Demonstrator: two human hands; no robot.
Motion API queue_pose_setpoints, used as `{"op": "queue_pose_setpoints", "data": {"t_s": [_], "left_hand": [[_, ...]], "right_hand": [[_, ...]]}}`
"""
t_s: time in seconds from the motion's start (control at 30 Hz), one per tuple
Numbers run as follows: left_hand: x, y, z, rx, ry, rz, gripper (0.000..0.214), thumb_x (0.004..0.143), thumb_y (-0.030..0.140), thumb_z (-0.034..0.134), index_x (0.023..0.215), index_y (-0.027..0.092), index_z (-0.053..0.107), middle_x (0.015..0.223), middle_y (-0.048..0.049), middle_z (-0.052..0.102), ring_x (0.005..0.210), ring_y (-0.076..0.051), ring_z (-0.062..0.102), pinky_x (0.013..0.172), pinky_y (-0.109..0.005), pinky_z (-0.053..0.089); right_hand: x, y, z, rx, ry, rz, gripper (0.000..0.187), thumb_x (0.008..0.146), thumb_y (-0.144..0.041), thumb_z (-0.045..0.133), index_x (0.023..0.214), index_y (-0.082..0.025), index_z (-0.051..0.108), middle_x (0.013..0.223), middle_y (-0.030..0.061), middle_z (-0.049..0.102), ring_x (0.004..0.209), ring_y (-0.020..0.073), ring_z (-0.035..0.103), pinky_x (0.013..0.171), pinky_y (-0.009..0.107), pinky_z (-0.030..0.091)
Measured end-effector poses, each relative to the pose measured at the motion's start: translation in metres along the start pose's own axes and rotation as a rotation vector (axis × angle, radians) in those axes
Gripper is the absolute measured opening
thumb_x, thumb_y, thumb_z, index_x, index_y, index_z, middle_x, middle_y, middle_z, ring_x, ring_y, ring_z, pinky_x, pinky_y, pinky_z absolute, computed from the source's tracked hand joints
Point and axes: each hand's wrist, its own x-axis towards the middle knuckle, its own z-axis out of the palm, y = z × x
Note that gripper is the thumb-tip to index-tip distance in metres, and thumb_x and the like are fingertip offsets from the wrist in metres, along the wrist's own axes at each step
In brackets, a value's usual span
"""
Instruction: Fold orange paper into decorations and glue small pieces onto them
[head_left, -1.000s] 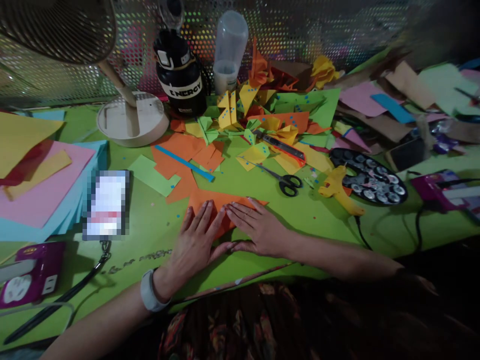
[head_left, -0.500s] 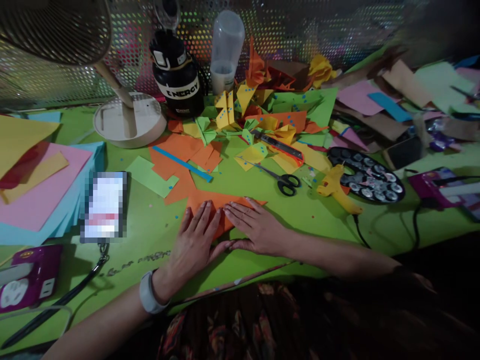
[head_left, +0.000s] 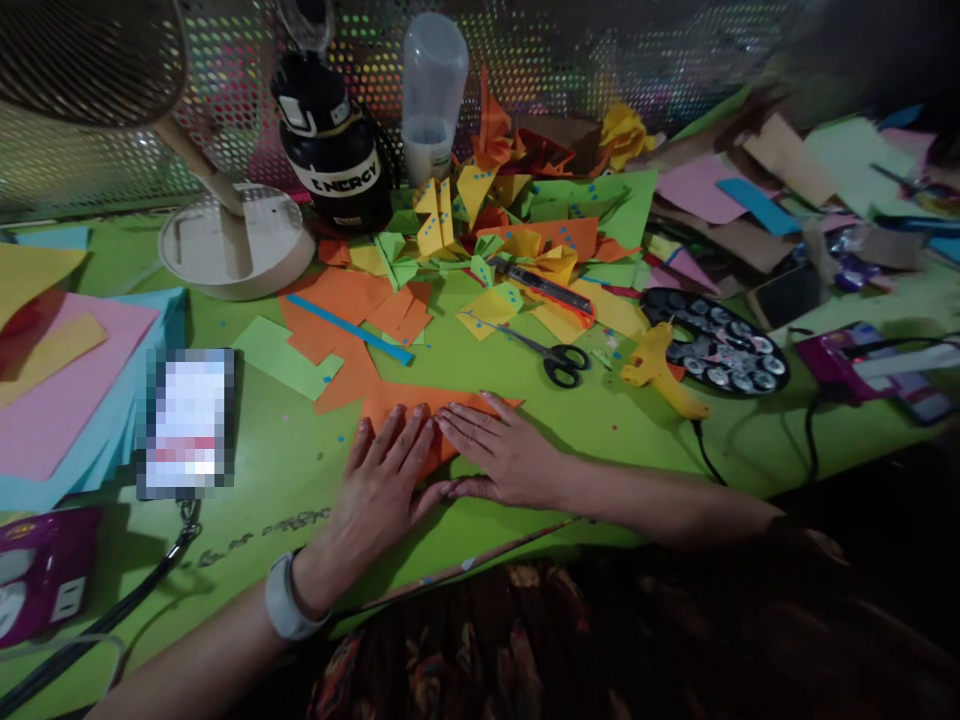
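Observation:
An orange sheet of paper (head_left: 405,392) lies on the green table in front of me, partly covered by both hands. My left hand (head_left: 386,470) rests palm down on its left side, fingers stretched out. From the right, my right hand (head_left: 499,450) lies flat on the same paper, its fingers pointing left. The two thumbs come close together at the paper's near side. Beyond the hands are more orange paper pieces (head_left: 341,300), a blue paper strip (head_left: 349,328) and a light green piece (head_left: 281,358).
Scissors (head_left: 562,362), a cutter knife (head_left: 544,285), a yellow glue gun (head_left: 664,375) and a black palette (head_left: 720,345) lie to the right. A phone (head_left: 191,420) and stacked coloured paper (head_left: 75,400) are left. A fan (head_left: 240,240) and black bottle (head_left: 334,150) stand behind.
The whole view has shifted slightly, so things appear a little further left. Both hands stay flat on the orange paper, with only a slight movement of the left fingers.

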Motion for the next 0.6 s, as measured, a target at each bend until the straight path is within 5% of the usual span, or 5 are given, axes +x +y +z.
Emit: {"op": "queue_pose_setpoints", "data": {"t_s": [0.6], "left_hand": [[-0.0007,-0.0027,0.0062,0.014,0.05,0.041,0.071,0.094,0.049,0.055,0.152,0.016,0.034,0.151,-0.0159,0.048,0.143,-0.038,0.039,0.116,-0.061,0.028]], "right_hand": [[-0.002,0.0053,-0.0009,0.044,-0.099,0.025,0.075,0.098,-0.064,0.034,0.152,-0.011,0.037,0.159,0.0129,0.035,0.15,0.0239,0.027,0.124,0.047,0.02]]}}
